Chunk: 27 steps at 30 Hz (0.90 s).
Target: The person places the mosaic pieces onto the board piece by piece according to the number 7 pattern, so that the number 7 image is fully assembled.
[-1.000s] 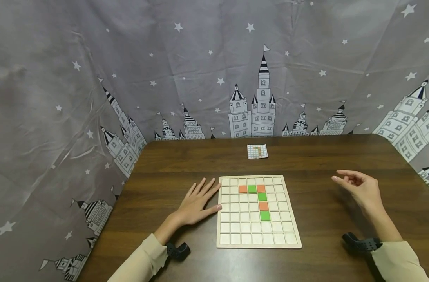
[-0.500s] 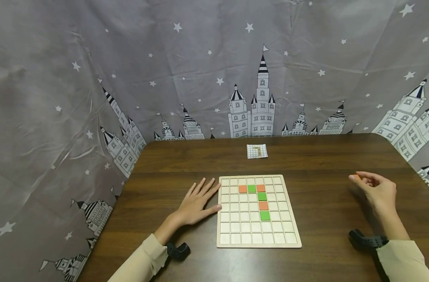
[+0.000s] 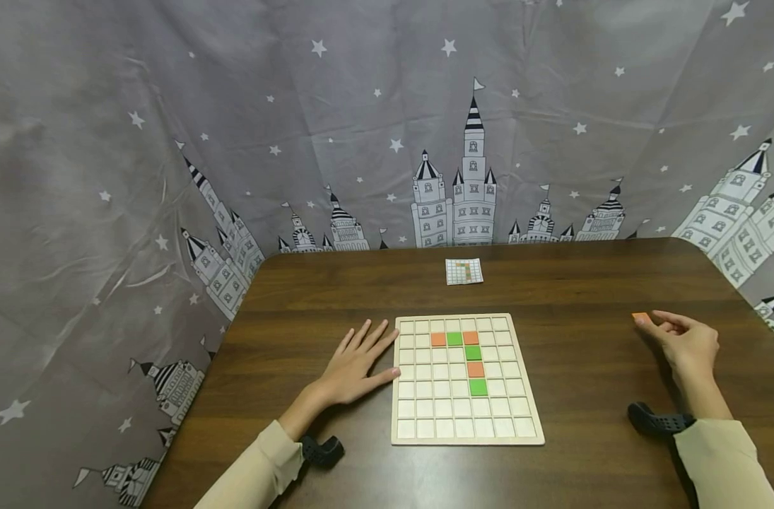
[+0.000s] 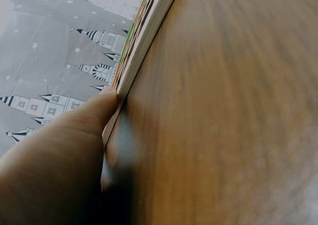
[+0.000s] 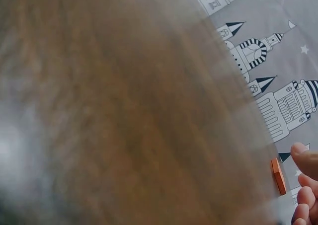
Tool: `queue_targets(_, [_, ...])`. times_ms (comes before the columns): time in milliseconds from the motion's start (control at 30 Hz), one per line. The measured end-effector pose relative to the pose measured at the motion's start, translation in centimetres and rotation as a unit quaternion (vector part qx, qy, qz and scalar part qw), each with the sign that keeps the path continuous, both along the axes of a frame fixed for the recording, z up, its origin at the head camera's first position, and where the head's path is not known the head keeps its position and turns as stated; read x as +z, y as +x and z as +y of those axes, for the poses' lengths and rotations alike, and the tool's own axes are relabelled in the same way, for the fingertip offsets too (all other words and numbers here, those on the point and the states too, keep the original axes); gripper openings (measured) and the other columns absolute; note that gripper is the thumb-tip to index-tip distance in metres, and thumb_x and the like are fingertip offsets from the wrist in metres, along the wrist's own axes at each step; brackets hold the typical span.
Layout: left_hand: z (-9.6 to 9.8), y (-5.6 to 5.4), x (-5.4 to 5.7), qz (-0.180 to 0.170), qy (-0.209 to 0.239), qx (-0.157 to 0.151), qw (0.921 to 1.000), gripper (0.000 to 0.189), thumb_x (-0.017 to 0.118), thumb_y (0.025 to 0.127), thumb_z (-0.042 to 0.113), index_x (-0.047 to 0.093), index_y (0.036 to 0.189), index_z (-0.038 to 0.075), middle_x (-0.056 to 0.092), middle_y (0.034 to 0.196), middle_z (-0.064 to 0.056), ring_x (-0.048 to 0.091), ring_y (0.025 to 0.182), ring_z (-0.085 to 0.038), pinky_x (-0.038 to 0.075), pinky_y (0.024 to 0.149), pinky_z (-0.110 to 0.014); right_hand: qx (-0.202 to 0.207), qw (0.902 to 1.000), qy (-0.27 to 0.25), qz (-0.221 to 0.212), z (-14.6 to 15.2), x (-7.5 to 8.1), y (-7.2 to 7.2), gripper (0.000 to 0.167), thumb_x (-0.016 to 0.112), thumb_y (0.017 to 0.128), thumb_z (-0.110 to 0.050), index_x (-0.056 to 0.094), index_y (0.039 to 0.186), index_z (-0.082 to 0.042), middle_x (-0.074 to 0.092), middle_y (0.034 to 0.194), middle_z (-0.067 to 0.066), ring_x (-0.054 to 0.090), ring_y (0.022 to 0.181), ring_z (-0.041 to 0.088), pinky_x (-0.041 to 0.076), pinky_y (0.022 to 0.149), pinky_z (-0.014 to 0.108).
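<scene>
An orange square tile (image 3: 641,317) is at the thumb and fingertips of my right hand (image 3: 688,346), which pinches it over the right part of the table. In the right wrist view the tile (image 5: 278,177) appears nearly edge-on, beside the thumb (image 5: 305,160) and curled fingers. My left hand (image 3: 355,371) lies with fingers spread, thumb and forefinger touching the left edge of a pale gridded board (image 3: 434,410). Orange and green tiles (image 3: 473,353) sit in the board's cells, a short row bending into a column. The left thumb (image 4: 87,118) meets the board's side (image 4: 149,34) in the left wrist view.
Behind the board, a small card (image 3: 464,271) printed with a coloured grid pattern lies on the brown wooden table (image 3: 336,290). A grey curtain (image 3: 355,85) with castles and stars hangs beyond the table's far edge.
My right hand has moved to the right, and an orange tile has come into view at its fingertips. The left hand and the tiles on the board have stayed put.
</scene>
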<state>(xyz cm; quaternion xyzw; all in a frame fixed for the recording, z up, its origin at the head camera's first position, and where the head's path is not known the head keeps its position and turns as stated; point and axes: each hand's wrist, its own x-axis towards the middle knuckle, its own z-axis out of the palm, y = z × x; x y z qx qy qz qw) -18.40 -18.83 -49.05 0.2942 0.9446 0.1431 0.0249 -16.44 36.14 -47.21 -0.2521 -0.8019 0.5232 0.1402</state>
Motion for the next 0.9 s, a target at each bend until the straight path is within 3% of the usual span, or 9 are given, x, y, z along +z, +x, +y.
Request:
queue_targets(67, [-0.01,-0.01,-0.04,0.001,0.001,0.0,1.0,0.076,0.039,0.099,0.066,0.02,0.161,0.027,0.014,0.166,-0.004,0.006,0.151,-0.033,0.005,0.118,-0.057,0.001,0.9998,0.009,-0.015,0.09,-0.13,-0.11,0.024,0.085,0.08,-0.033,0.064,0.073,-0.043,0.054,0.062,-0.021,0.045,0.061,0.003,0.039,0.048,0.018])
queue_targets(133, [-0.01,-0.02,-0.09,0.004,0.005,0.0,1.0,0.076,0.04,0.099,0.065,0.021,0.161,0.027,0.014,0.166,-0.004,0.007,0.151,-0.033,0.005,0.118,-0.057,0.001,0.9995,0.018,-0.024,0.11,-0.26,-0.26,0.011,0.084,0.081,-0.034,0.075,0.084,-0.029,0.053,0.062,-0.02,0.045,0.063,0.005,0.039,0.049,0.019])
queue_targets(200, [0.02,-0.01,-0.13,0.007,0.009,0.0,0.9999,0.075,0.04,0.099,0.065,0.022,0.161,0.027,0.015,0.166,-0.004,0.007,0.151,-0.034,0.005,0.118,-0.057,0.001,0.9989,0.037,-0.03,0.09,-0.39,-0.42,0.034,0.083,0.082,-0.036,0.078,0.103,-0.01,0.052,0.062,-0.021,0.045,0.064,0.005,0.039,0.05,0.019])
queue_targets(300, [0.06,0.03,-0.13,0.009,0.016,-0.002,0.9998,0.075,0.042,0.099,0.063,0.024,0.161,0.025,0.016,0.166,-0.005,0.007,0.151,-0.034,0.005,0.118,-0.058,0.0,0.9964,0.071,-0.045,-0.01,-0.49,-0.54,0.064,0.08,0.084,-0.037,0.064,0.127,0.008,0.05,0.061,-0.021,0.043,0.068,0.009,0.038,0.055,0.02])
queue_targets(467, [0.06,0.16,0.01,0.003,0.011,-0.002,0.9999,0.075,0.042,0.099,0.063,0.023,0.161,0.026,0.015,0.166,-0.005,0.007,0.151,-0.034,0.005,0.118,-0.058,0.002,0.9905,0.121,-0.065,-0.2,-0.52,-0.58,0.062,0.077,0.087,-0.037,0.063,0.127,0.008,0.05,0.058,-0.017,0.042,0.079,0.021,0.035,0.073,0.029])
queue_targets(667, [0.03,0.09,0.07,-0.001,-0.001,0.001,1.0,0.076,0.039,0.099,0.066,0.021,0.161,0.027,0.014,0.166,-0.004,0.006,0.152,-0.033,0.006,0.118,-0.057,0.011,0.9873,0.151,-0.048,-0.45,-0.44,-0.69,0.055,0.076,0.09,-0.029,0.064,0.122,0.014,0.052,0.057,-0.009,0.044,0.085,0.034,0.035,0.087,0.05])
queue_targets(800, [0.04,0.07,0.08,-0.002,-0.002,0.002,1.0,0.075,0.039,0.099,0.066,0.021,0.161,0.028,0.013,0.166,-0.003,0.006,0.152,-0.033,0.005,0.118,-0.057,0.016,0.9857,0.163,-0.039,-0.37,-0.54,-0.7,0.052,0.076,0.09,-0.026,0.064,0.119,0.016,0.051,0.056,-0.009,0.046,0.087,0.04,0.035,0.088,0.055])
queue_targets(900, [0.08,0.05,0.1,-0.004,-0.002,0.001,1.0,0.075,0.039,0.099,0.066,0.021,0.161,0.028,0.013,0.166,-0.003,0.006,0.152,-0.033,0.005,0.118,-0.057,0.018,0.9847,0.17,-0.035,-0.32,-0.63,-0.67,0.05,0.076,0.091,-0.024,0.064,0.118,0.016,0.05,0.056,-0.008,0.043,0.082,0.036,0.035,0.081,0.047])
